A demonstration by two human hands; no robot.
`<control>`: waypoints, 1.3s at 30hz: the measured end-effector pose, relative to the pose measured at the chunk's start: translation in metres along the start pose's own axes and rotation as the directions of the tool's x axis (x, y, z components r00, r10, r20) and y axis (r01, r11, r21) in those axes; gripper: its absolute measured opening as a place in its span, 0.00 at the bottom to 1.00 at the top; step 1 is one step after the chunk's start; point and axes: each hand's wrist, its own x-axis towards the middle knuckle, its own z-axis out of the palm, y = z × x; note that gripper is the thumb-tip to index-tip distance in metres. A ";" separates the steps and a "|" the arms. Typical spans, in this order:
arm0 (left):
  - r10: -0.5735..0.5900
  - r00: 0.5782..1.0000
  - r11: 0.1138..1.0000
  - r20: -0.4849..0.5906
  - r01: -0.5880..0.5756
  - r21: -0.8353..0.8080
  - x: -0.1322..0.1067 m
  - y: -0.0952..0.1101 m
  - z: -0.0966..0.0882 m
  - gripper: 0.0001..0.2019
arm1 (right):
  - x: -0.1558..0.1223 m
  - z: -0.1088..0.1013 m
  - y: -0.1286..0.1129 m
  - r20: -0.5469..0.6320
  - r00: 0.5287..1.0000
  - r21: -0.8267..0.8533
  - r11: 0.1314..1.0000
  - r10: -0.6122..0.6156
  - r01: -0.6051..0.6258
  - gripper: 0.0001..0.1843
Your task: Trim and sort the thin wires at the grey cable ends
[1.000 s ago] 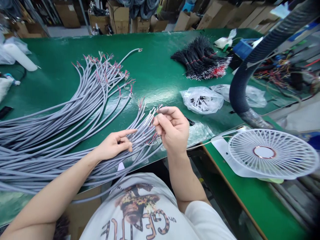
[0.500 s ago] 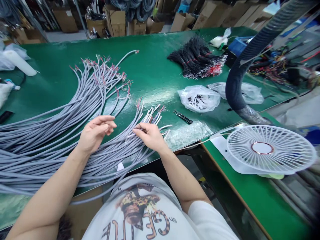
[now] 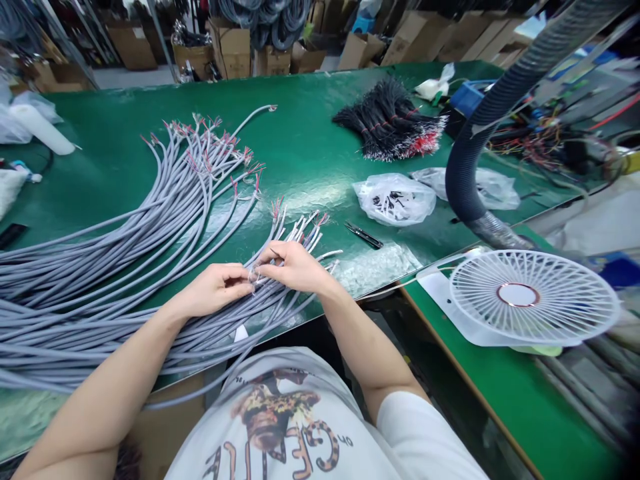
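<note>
Grey sheathed multi-core cables (image 3: pixel 125 267) lie fanned across the green work bench (image 3: pixel 310 120), most stripped ends pointing far and showing fine red and white conductors. Left hand (image 3: pixel 215 290) and right hand (image 3: pixel 295 267) meet over the near bundle, fingertips (image 3: pixel 249 280) pinching stripped ends together; the exact strands held cannot be resolved. Print on the white T-shirt (image 3: pixel 280 427) reads "GENTLE", inverted.
</note>
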 end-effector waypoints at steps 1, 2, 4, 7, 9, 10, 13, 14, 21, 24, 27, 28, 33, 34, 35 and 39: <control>-0.001 1.000 1.000 -0.013 0.001 0.001 0.000 0.000 0.001 0.10 | 0.001 0.001 -0.002 -0.012 1.000 0.043 0.999 0.027 -0.026 0.04; -0.005 0.999 1.000 -0.042 0.005 0.002 0.000 -0.001 0.002 0.10 | 0.001 0.002 -0.003 -0.027 0.998 0.095 0.994 0.061 -0.058 0.04; 0.000 0.990 1.000 -0.143 0.001 0.002 0.000 -0.002 0.005 0.12 | 0.002 0.004 -0.004 -0.056 0.989 0.208 0.971 0.134 -0.119 0.03; 0.131 0.948 0.990 -0.289 -0.138 -0.001 0.000 -0.002 0.008 0.09 | 0.002 0.009 -0.004 -0.104 0.975 0.350 0.925 0.195 -0.148 0.05; 0.274 0.911 0.958 -0.309 -0.288 0.001 -0.001 -0.002 0.006 0.05 | 0.004 0.011 -0.003 -0.143 0.965 0.442 0.886 0.221 -0.137 0.06; 0.342 0.890 0.933 -0.301 -0.361 -0.008 -0.001 -0.003 0.005 0.04 | 0.004 0.013 -0.002 -0.157 0.958 0.495 0.858 0.240 -0.134 0.07; 0.458 0.840 0.860 -0.290 -0.501 -0.096 -0.003 -0.004 -0.002 0.01 | 0.007 0.016 -0.002 -0.147 0.931 0.649 0.743 0.333 -0.163 0.07; 0.454 0.835 0.848 -0.310 -0.512 -0.136 -0.004 -0.005 -0.004 0.01 | 0.007 0.017 -0.002 -0.139 0.921 0.685 0.708 0.363 -0.176 0.07; -0.067 0.968 0.976 -0.243 0.013 -0.216 -0.002 -0.011 -0.004 0.18 | 0.010 0.023 0.003 -0.257 0.899 0.688 0.720 0.355 -0.088 0.07; -0.158 0.955 0.963 -0.251 0.092 -0.253 -0.002 -0.009 -0.006 0.14 | 0.012 0.018 0.008 -0.361 0.873 0.656 0.755 0.329 -0.013 0.09; -0.201 0.932 0.914 -0.302 0.067 -0.401 -0.002 -0.005 -0.011 0.14 | 0.011 0.014 0.016 -0.501 0.816 0.613 0.784 0.288 0.099 0.13; -0.207 0.929 0.897 -0.308 0.054 -0.439 -0.002 -0.004 -0.013 0.13 | 0.009 0.014 0.019 -0.529 0.808 0.581 0.805 0.259 0.123 0.14; -0.230 0.933 0.821 -0.275 0.034 -0.570 -0.001 -0.003 -0.018 0.15 | -0.003 0.024 0.034 -0.412 0.901 0.361 0.932 0.134 0.027 0.16; -0.239 0.935 0.807 -0.260 0.043 -0.589 -0.001 -0.003 -0.019 0.14 | -0.005 0.025 0.034 -0.399 0.909 0.295 0.955 0.115 0.009 0.17; -0.248 0.937 0.796 -0.245 0.053 -0.603 -0.001 -0.003 -0.019 0.15 | -0.007 0.025 0.032 -0.403 0.911 0.227 0.974 0.093 0.001 0.18; -0.280 0.931 0.778 -0.235 0.076 -0.624 0.000 -0.004 -0.018 0.14 | -0.013 0.018 0.011 -0.407 0.913 0.044 0.999 -0.005 0.026 0.21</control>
